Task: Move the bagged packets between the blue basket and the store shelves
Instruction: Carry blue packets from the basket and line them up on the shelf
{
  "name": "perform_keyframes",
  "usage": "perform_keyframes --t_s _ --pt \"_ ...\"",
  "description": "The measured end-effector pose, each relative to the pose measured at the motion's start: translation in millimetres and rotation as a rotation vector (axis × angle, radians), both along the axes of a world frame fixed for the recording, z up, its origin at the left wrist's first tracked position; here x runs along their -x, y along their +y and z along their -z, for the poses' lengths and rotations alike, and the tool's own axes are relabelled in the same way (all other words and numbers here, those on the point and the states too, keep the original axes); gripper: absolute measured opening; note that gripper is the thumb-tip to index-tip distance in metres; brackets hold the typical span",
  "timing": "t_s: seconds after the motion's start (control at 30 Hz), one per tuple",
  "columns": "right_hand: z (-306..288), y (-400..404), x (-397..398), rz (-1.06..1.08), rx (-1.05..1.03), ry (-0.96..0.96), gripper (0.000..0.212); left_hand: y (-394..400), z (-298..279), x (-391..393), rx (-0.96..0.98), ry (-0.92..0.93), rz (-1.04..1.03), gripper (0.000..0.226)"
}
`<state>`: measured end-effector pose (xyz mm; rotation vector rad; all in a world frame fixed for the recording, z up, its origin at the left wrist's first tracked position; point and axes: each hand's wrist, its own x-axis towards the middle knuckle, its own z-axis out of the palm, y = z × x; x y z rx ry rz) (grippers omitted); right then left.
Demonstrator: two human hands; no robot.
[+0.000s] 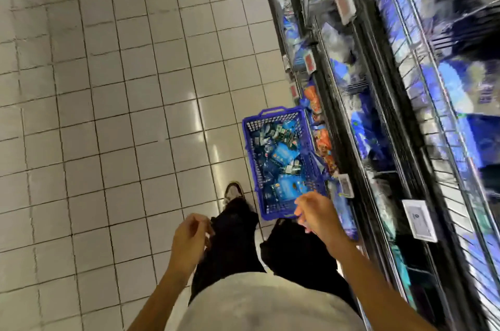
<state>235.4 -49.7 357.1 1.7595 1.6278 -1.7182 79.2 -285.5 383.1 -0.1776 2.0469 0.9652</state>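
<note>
1. Your left hand point(189, 241) hangs in front of your waist, fingers loosely curled and holding nothing; judge it idle, free for the next pickup.
2. Your right hand point(315, 215) hovers just above the near rim of the blue basket point(250, 157). Its fingers appear loosely curled downward with nothing visible between them; blur hides whether the tips pinch anything.
3. Beyond those fingertips the basket sits on the tiled floor point(108, 87), holding the bagged packets point(284, 153), probably parked close for short reaches.
4. Right of the fingers, the store shelves point(378, 114) run away from you, stocked but blurred.
</note>
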Motion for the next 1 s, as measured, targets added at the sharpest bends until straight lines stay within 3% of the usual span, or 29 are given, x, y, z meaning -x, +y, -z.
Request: perform_keyframes --t_s 0.2,0.4,0.6,0.77,0.87,1.0 --pt "98.8 9.7 6.2 0.172 0.116 -0.167 0.014 85.2 92.8 43.6 0.049 -0.113 0.255 0.022" --pt "251.8 14.5 8.2 0.208 0.175 -0.202 0.017 171.0 255.3 63.7 0.106 -0.025 0.526 0.016" --pt "414.1 48.2 22.4 0.317 0.258 -0.216 0.025 267.6 404.5 61.3 0.175 0.304 1.085 0.022" --pt "519.6 73.1 47.3 0.288 0.149 -0.226 0.015 334.8 500.1 59.5 0.245 0.671 1.41 0.051" --pt "562.3 75.1 60.2 0.293 0.156 -0.215 0.064 362.2 545.6 70.3 0.284 0.905 1.597 0.064" --pt "598.6 74.0 71.3 0.511 0.189 -0.19 0.083 377.7 590.4 79.5 0.419 1.025 1.731 0.099"
